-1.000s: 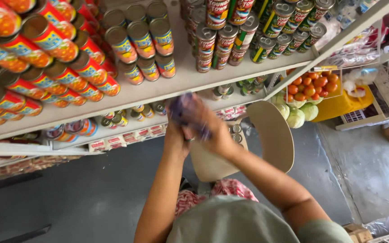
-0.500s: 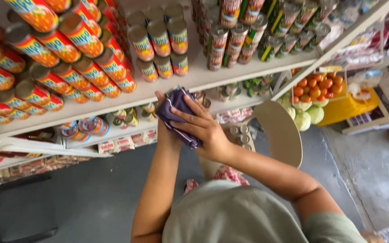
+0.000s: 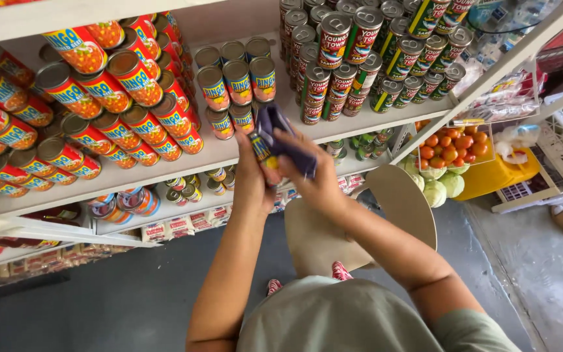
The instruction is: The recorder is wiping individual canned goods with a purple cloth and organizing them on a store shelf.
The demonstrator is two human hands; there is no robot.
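The left hand (image 3: 250, 179) gripped a small can (image 3: 263, 151) in front of the white shelf (image 3: 164, 171). The right hand (image 3: 314, 176) held a purple cloth (image 3: 281, 137) pressed over the can's top.

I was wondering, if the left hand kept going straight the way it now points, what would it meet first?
Probably the upright cans at the front of the white shelf. The left hand, holding a can, points up toward them, though depth is hard to judge.
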